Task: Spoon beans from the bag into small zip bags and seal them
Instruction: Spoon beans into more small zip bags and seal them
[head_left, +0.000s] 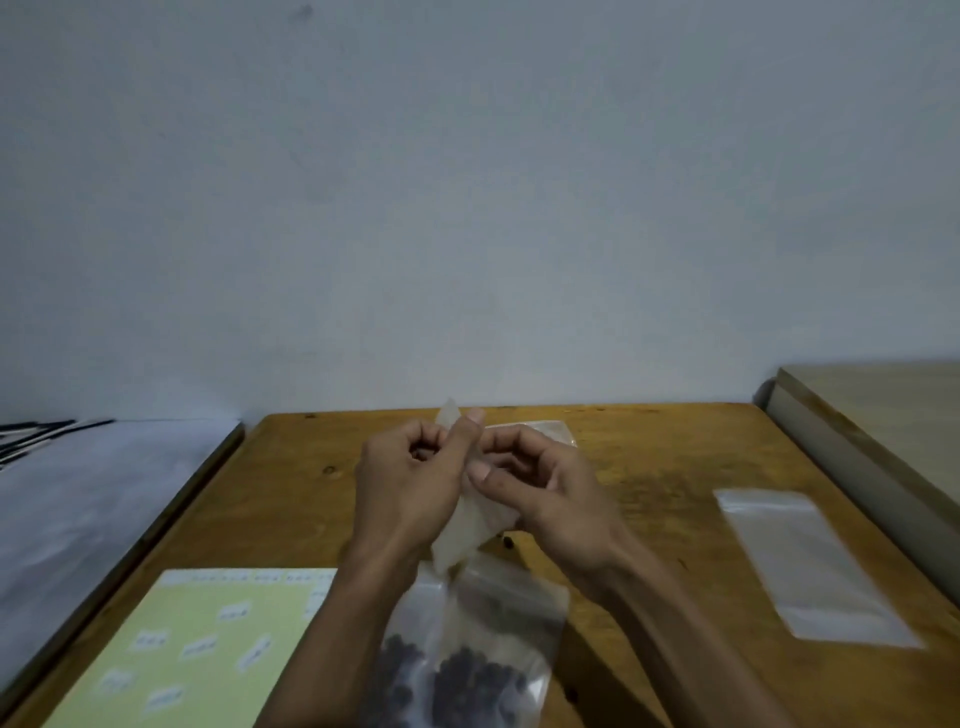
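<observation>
Plain pale wall fills the upper view, and below it my wooden table (649, 467) runs wide, its top worn and knotted. At the left edge a grey-white cloth-like surface (93, 499) lies beside the table. Near the front left, a pale yellow-green sheet (208, 623) with small white labels lies flat. My left hand (410, 483) has its fingers curled, thumb up, pinching a small zip bag (467, 535), thin, cloudy and limp, held above the table's middle. My right hand (545, 488) pinches the same bag from the other side. Beneath my wrists stands the bean bag (483, 639), clear plastic, dark round beans (467, 675) heaped low inside. One loose bean (508, 543) sits on the wood. Farther right, another empty clear bag (810, 566) lies flat, well apart.
</observation>
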